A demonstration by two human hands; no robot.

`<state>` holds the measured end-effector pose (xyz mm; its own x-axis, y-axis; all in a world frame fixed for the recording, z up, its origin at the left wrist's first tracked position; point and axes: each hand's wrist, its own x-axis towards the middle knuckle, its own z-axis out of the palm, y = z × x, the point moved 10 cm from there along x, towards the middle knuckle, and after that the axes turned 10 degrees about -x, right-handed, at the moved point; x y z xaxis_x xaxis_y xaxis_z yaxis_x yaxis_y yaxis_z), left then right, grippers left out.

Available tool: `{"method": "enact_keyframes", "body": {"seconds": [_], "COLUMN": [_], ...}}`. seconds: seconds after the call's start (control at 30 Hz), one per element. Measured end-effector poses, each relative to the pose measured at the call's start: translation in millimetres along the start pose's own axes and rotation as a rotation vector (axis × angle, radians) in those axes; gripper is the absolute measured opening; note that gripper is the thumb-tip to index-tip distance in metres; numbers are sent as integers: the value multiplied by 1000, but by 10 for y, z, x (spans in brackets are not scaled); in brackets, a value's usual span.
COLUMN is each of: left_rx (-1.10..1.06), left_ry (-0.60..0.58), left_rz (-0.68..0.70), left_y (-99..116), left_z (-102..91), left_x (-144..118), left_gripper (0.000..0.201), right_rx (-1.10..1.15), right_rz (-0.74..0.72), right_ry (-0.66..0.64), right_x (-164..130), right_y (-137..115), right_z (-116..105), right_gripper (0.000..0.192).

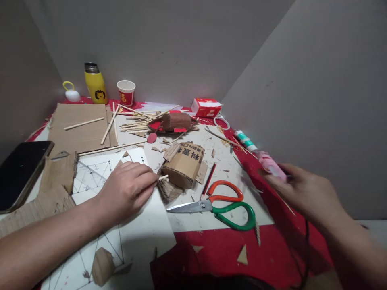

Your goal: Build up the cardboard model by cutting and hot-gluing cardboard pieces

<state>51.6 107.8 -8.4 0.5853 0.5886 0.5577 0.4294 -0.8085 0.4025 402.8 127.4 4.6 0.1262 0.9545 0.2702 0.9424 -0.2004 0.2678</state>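
Left hand (127, 189) down on the white paper sheet with pencilled lines (90, 177), fingers pinched together on a thin pale wooden stick (163, 177) whose tip pokes out toward the little brown corrugated-cardboard roll with black printing (185, 164), just about touching its lower edge. Right hand (302, 189) off to the side near the edge of the surface (229, 249), closed around a pink cylinder, probably a glue stick or small glue gun (273, 165), a bit blurred so hard to call which. Stick looks super light and stiff but snappy, so best pinched close to the tip exactly like that, not out at the far end where it would flex or crack. Cardboard roll seems featherweight and springy, likely to slide on the paper or crush if squeezed; better steadied gently on its curved side or flat end rather than gripped hard. Red-and-green handled scissors (223, 203) lying open just right of the roll, red pencil (208, 179) between them. Loose bundle of long wooden sticks (136, 119) further back next to another brown cardboard roll on red scraps (175, 121). Yellow flask (95, 84) and red paper cup (126, 92) by the wall, black phone (21, 169) at far left. Cardboard crumbs everywhere, so anything small goes missing fast.
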Motion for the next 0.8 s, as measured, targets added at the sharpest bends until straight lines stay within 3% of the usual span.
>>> {"method": "enact_keyframes", "body": {"seconds": [0.07, 0.13, 0.23, 0.4, 0.47, 0.57, 0.63, 0.7, 0.8], "left_rx": [23, 41, 71, 59, 37, 6, 3, 10, 8], "left_ry": [3, 10, 13, 11, -1, -29, -50, -68, -71], "left_rz": [25, 52, 91, 109, 99, 84, 71, 60, 60], "left_y": [28, 63, 117, 133, 116, 99, 90, 83, 87], "left_z": [-11, -23, -28, -26, -22, -20, -22, -23, -29], "left_x": [1, 6, 12, -2, -8, -10, -9, -10, -22], "left_gripper": [13, 13, 15, 17, 20, 26, 29, 33, 38], "right_rx": [25, 44, 46, 21, -46, 3, 226, 455, 573], "right_rz": [82, 111, 85, -25, -63, -137, -319, -564, -835], "right_ry": [-151, -224, -247, -267, -210, 7, 166, 222, 220], "right_x": [59, 88, 113, 109, 103, 71, -15, -141, -266], "right_y": [80, 101, 80, 39, 1, -229, -594, -1034, -1592], "right_z": [199, 317, 408, 415, 274, -136, -465, -706, -858], "right_gripper": [37, 48, 57, 56, 57, 48, 37, 33, 53]}}
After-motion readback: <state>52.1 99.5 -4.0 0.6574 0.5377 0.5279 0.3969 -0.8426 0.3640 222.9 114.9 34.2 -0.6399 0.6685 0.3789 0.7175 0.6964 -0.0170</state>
